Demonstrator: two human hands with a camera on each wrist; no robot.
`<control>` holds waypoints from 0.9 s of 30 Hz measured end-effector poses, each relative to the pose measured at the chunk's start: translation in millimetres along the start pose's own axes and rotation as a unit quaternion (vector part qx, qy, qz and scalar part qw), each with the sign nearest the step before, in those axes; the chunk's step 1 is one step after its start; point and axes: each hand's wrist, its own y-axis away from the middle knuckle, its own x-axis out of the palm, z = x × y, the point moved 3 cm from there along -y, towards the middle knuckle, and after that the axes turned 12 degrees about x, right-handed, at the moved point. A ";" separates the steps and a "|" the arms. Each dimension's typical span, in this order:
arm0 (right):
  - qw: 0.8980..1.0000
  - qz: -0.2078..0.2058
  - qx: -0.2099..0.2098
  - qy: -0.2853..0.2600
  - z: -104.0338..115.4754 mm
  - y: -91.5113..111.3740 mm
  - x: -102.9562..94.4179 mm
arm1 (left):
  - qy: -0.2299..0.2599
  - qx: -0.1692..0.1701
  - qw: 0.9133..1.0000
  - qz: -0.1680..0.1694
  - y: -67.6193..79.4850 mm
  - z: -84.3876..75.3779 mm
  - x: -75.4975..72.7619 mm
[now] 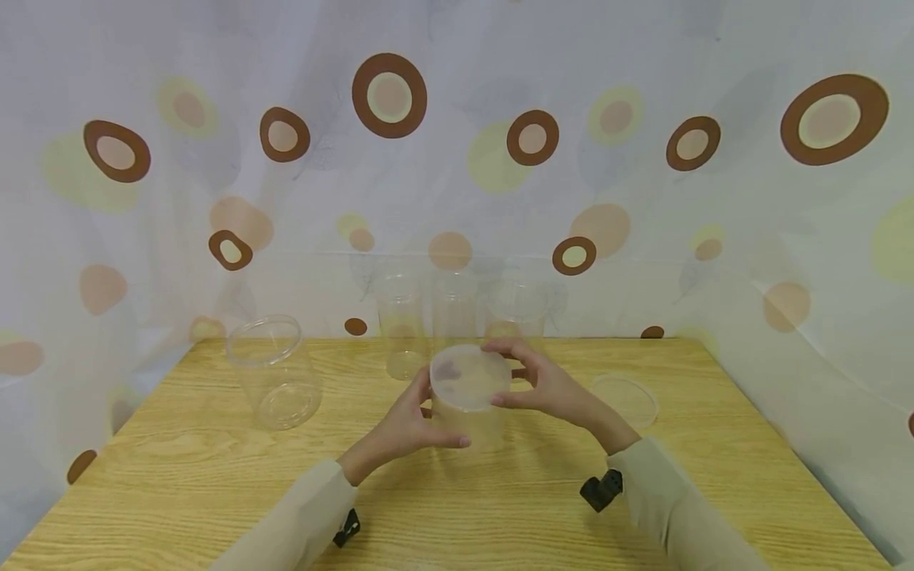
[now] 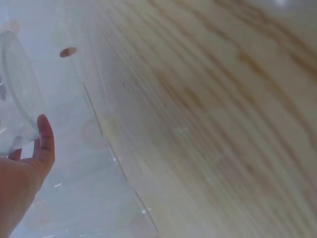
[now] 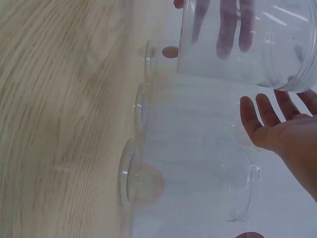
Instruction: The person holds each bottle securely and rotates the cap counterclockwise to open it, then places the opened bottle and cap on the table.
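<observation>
A clear plastic jar (image 1: 467, 428) with a whitish translucent lid (image 1: 467, 377) is between the two hands, raised over the table. My left hand (image 1: 408, 422) grips the jar's side, thumb across the near face and fingers around the far left. Its fingers show through the clear wall in the right wrist view. My right hand (image 1: 546, 390) spans the lid's right edge, thumb at the near rim and fingers at the far rim. In the right wrist view the right hand's fingers (image 3: 267, 116) are curved beside the jar's lidded end.
A wide clear jar (image 1: 246, 388), uncovered, stands at the left on the wooden table (image 1: 214, 492). Along the back stand three clear containers (image 1: 403, 317). A clear round lid (image 1: 653, 404) lies right of the right hand. A patterned curtain (image 1: 457, 182) surrounds the table.
</observation>
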 end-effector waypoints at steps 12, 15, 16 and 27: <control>0.996 0.082 -0.012 -0.043 -1.4 -2.9 -6.0 | 0.006 0.012 1.000 0.026 1.2 -3.7 -1.3; 0.997 0.061 -0.013 -0.036 0.0 -1.2 -4.9 | 0.001 0.009 1.000 0.019 0.9 -2.9 -1.2; 0.998 0.050 -0.012 -0.029 0.2 -0.6 -4.2 | -0.002 0.008 1.000 0.016 0.8 -2.6 -1.2; 0.997 -0.066 0.033 0.006 0.1 1.9 7.8 | -0.031 -0.007 0.999 -0.012 -0.2 0.6 -1.1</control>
